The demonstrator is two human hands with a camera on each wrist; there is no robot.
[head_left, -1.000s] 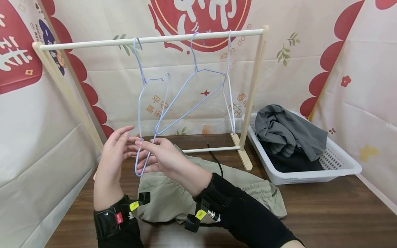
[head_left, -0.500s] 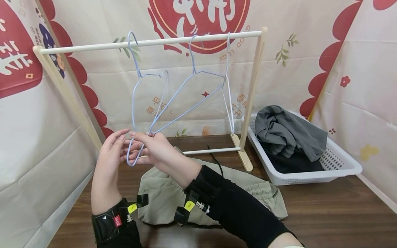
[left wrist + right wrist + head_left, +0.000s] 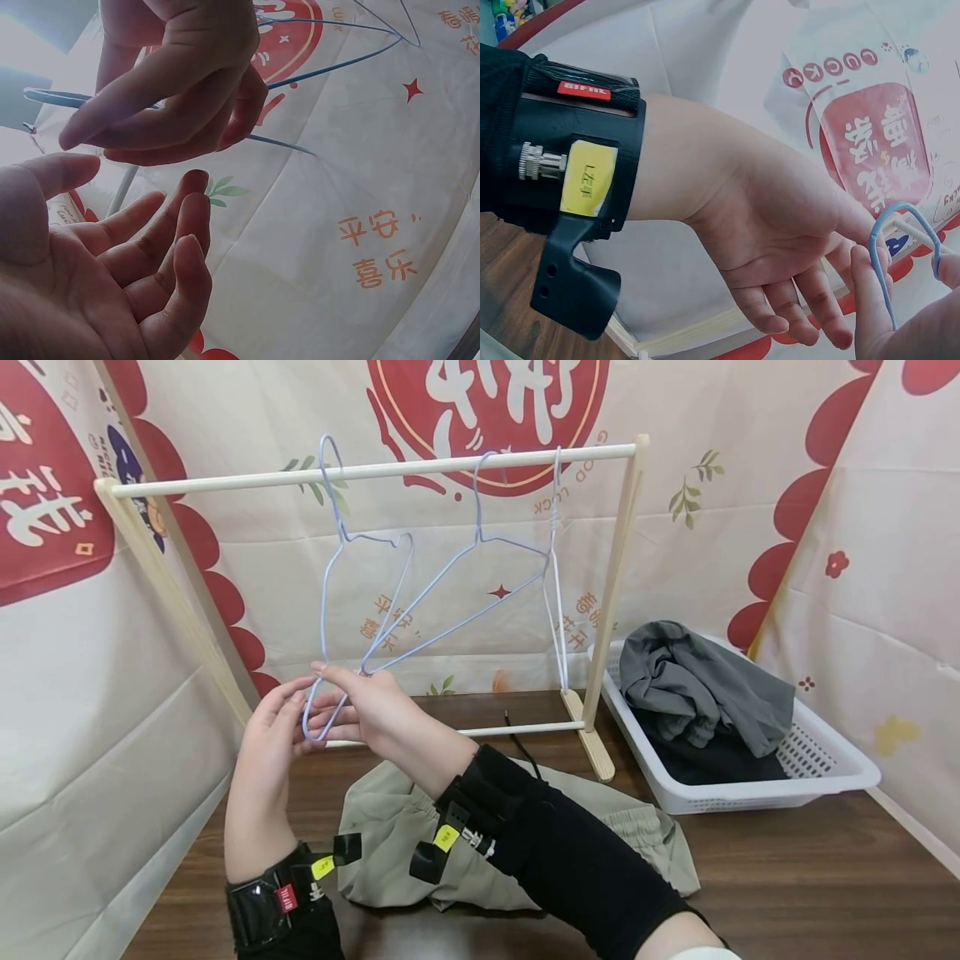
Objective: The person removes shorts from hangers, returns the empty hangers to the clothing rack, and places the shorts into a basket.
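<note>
A light blue wire hanger (image 3: 325,610) hooks over the rod at the left, its looped end turned toward me. My right hand (image 3: 382,714) pinches that end between thumb and fingers. Just left of the loop, my left hand (image 3: 264,752) is turned palm inward with its fingers loosely bent. In the left wrist view this left hand (image 3: 97,270) lies palm up below the right hand (image 3: 176,90), apart from the wire. The right wrist view has the hanger's curved end (image 3: 881,255) at the right fingers. A second light blue hanger (image 3: 477,514) hangs mid-rod.
A wooden rack with a white rod (image 3: 450,464) stands across the table (image 3: 810,877). A white hanger (image 3: 558,602) hangs near its right post. Khaki garment (image 3: 397,852) lies beneath my arms. Grey cloth (image 3: 705,685) and black cloth fill a white basket (image 3: 757,799) at right.
My right hand has shifted left and up with the hanger's looped end, and the hanger has swung with it. My left hand stays beside the loop, slightly changed.
</note>
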